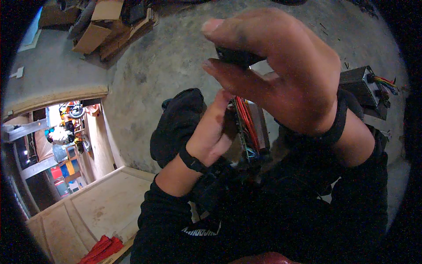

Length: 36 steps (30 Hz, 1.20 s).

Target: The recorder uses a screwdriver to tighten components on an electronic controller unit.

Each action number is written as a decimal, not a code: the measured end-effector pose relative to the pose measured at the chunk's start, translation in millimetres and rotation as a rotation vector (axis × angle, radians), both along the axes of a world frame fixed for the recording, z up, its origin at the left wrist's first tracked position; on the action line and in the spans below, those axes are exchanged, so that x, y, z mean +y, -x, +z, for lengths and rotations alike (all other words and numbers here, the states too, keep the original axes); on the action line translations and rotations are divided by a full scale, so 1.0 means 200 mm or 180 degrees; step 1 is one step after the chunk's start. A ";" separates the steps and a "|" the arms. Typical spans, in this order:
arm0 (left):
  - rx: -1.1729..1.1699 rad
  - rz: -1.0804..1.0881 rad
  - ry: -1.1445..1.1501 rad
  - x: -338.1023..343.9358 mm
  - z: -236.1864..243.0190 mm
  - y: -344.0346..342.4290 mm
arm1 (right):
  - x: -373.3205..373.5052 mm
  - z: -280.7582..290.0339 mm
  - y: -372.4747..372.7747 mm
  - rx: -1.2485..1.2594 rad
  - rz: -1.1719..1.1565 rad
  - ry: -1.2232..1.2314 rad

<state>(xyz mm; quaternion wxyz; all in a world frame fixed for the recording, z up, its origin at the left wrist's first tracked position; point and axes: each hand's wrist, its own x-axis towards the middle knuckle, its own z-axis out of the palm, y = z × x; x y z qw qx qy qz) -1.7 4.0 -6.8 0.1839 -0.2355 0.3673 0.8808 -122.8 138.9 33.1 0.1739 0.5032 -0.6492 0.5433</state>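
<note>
My right hand (294,75) is raised close to the camera. Its thumb and fingers are closed round a short black object (239,57), whose kind I cannot make out. Lower down, my left hand (214,125) lies along the left side of an open metal electronics unit (263,125) between my legs and appears to grip it; its fingertips are partly hidden. Red wires (247,121) run lengthwise inside the unit, and blue-white wires (251,153) show at its near end.
To the right, a second metal box (358,83) with coloured wires rests on the concrete floor (176,53). Cardboard boxes (99,35) are piled at the far left. A wooden door (110,198) with a red cloth (103,250) on it is at the lower left, near a lit doorway.
</note>
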 end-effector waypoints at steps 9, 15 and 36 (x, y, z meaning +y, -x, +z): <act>-0.0104 -0.0092 0.0199 -0.03 0.03 -0.01 | 0.05 0.10 0.04 0.0072 -0.0141 -0.1025; -0.0164 0.0355 0.0152 0.00 0.02 0.01 | -0.02 0.07 0.01 -0.0945 0.0302 0.0230; 0.0138 0.0063 0.0035 -0.02 0.02 0.01 | -0.07 0.00 0.13 -0.0360 0.2238 0.0741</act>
